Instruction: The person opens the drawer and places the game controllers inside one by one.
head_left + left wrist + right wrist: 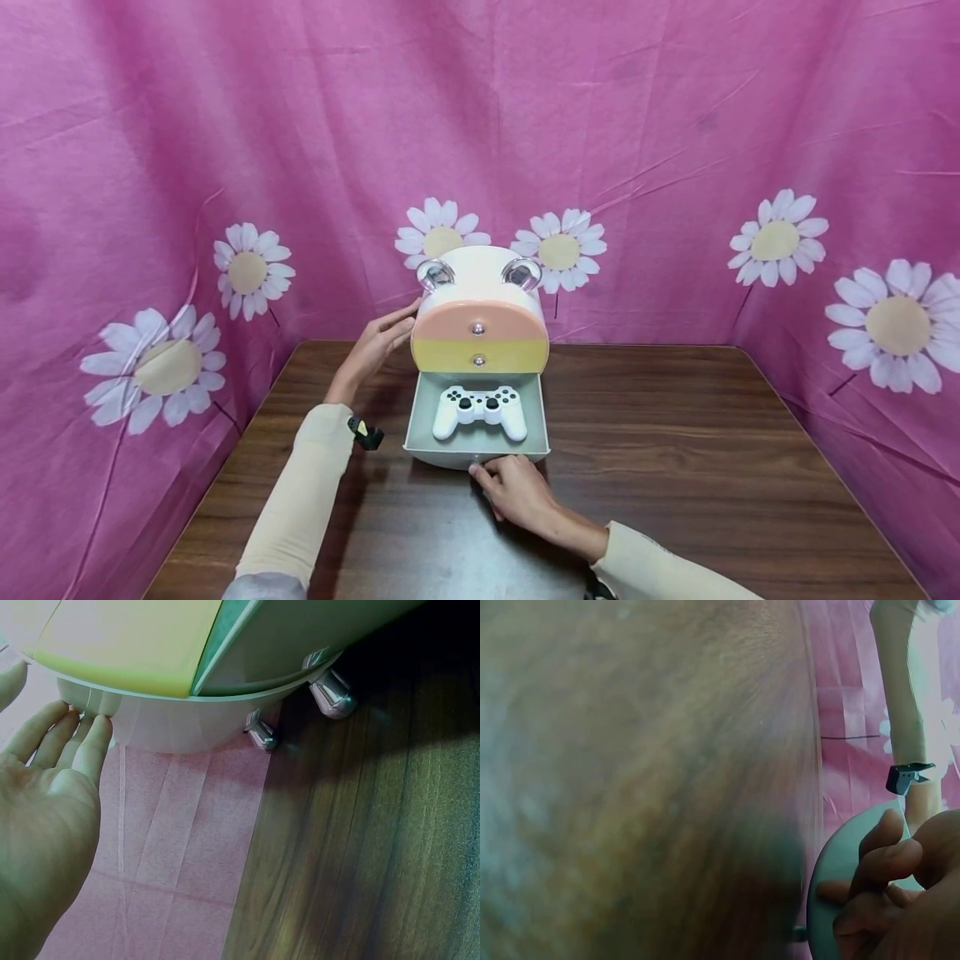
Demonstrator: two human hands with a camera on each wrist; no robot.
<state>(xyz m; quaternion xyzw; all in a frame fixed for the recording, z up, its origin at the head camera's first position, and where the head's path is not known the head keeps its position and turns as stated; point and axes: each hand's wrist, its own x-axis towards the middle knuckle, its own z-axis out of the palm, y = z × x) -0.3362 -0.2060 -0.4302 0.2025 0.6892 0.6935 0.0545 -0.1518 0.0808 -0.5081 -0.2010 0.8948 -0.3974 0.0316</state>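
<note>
A small rounded storage box (480, 279) with a white top stands on the table, its orange drawer (446, 321) and yellow drawer (442, 357) closed. The grey-green bottom drawer (414, 421) is pulled out, and a white game controller (480, 410) lies inside it. My left hand (375, 346) touches the box's left side with extended fingers (94, 746). At the front of the bottom drawer, my right hand (521, 496) pinches the drawer knob (476, 460) between thumb and curled fingers. The right wrist view shows these fingers (889, 862) against the drawer front, the knob hidden there.
The box stands on short shiny feet (331, 694) upon a dark wooden table (675, 450). Pink cloth (480, 108) printed with white daisies hangs behind and along both sides of the table. Two silvery round eye shapes (521, 273) jut from the box's top.
</note>
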